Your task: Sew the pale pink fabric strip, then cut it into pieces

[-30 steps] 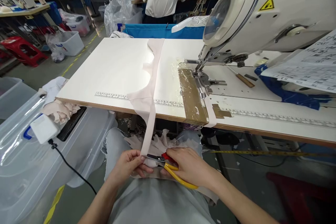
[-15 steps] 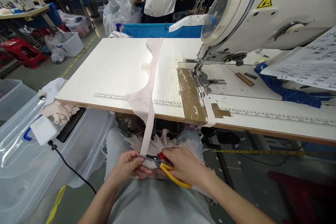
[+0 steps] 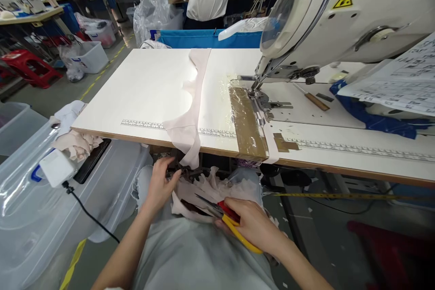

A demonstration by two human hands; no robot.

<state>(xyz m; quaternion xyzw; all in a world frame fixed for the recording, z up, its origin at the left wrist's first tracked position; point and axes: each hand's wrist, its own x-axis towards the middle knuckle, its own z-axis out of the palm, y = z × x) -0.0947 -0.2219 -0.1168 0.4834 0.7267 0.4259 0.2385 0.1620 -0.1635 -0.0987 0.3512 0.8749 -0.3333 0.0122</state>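
Note:
My right hand point(image 3: 251, 224) is wrapped round a pair of scissors point(image 3: 243, 235) with yellow and red handles, blades pointing left over my lap. My left hand point(image 3: 163, 183) is open, thumb and fingers apart, just below the table edge. Close to its fingertips hangs the lower end of a pale pink fabric strip point(image 3: 193, 108) with a scalloped left edge, which lies across the white table point(image 3: 152, 86). In my lap is a heap of pale pink fabric scraps point(image 3: 217, 186), partly behind the scissors.
A sewing machine point(image 3: 306, 22) stands at the right, with a narrow pale band point(image 3: 271, 145) hanging near brown tape point(image 3: 249, 127). A wooden-handled tool point(image 3: 316, 101) lies beyond. At left a clear plastic bin point(image 3: 84, 208) carries a white adapter point(image 3: 57, 168) and a phone point(image 3: 91, 161).
The strip's hanging end is shorter, cut off below the table edge. My left hand has let go and moved up toward it. My right hand has drawn the scissors right and slightly down.

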